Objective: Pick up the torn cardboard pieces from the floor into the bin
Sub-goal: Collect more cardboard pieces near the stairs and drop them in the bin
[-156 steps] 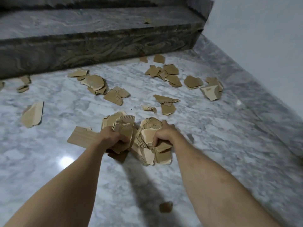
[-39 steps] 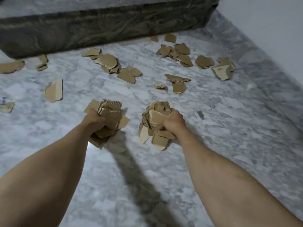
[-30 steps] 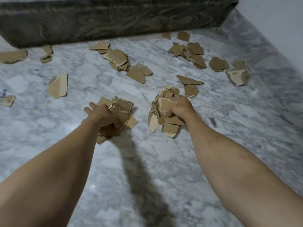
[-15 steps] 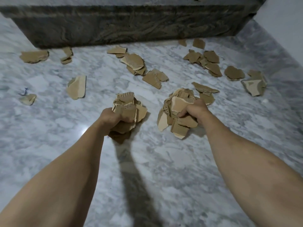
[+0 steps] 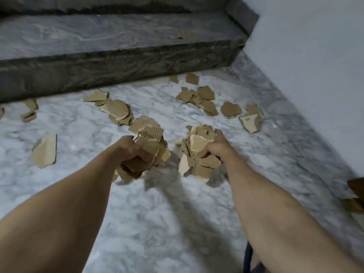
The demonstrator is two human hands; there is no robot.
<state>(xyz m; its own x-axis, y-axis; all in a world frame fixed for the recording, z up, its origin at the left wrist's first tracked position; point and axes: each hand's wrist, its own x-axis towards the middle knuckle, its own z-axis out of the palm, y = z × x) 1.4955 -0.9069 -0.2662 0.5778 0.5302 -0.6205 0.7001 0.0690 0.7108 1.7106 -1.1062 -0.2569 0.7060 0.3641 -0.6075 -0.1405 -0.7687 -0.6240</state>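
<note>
Head view. Left hand (image 5: 131, 149) curled tight round a wad of cardboard scraps (image 5: 150, 143); right hand (image 5: 215, 147) likewise clutching a second wad (image 5: 198, 152), both held above the marble floor (image 5: 157, 223). Loose pieces (image 5: 117, 111) lie scattered ahead, near the dark step (image 5: 118, 64); one larger piece (image 5: 44, 150) lies at left. Bin not visible.

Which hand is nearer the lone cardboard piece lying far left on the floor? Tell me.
Left. The left hand, gripping a cardboard bundle, is just right of the lone piece. The right hand, gripping its own bundle, is farther right still.
</note>
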